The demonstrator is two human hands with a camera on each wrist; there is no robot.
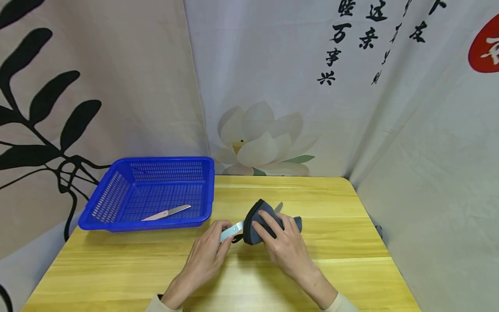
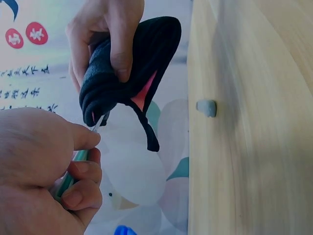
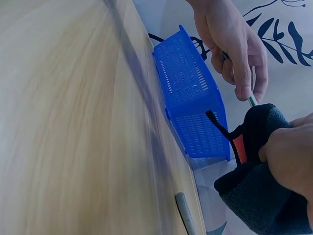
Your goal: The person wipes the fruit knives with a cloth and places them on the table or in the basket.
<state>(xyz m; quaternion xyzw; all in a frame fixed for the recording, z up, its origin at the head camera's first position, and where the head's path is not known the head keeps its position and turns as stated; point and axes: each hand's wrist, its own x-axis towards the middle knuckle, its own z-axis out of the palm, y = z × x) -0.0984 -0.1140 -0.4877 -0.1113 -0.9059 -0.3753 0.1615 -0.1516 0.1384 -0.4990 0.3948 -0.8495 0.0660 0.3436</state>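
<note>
In the head view my left hand [image 1: 208, 249] grips the pale blue handle of a knife [image 1: 231, 232]. The metal end of the knife meets the near edge of a dark blue-grey cloth pouch [image 1: 255, 227] with a black rim. My right hand [image 1: 286, 247] holds that pouch from the right, fingers spread over its side. Pink-red lining [image 2: 144, 93] and a short black strap [image 2: 151, 137] show in the left wrist view. The rest of the blade is hidden by the cloth. Behind the pouch, the rounded end of a grey object [image 1: 278, 207] shows.
A blue plastic basket [image 1: 212, 195] stands at the back left of the wooden table [image 1: 331, 281]. Inside it lies a knife with a pale handle [image 1: 165, 213]. A printed curtain [image 1: 273, 65] hangs right behind the table's back edge.
</note>
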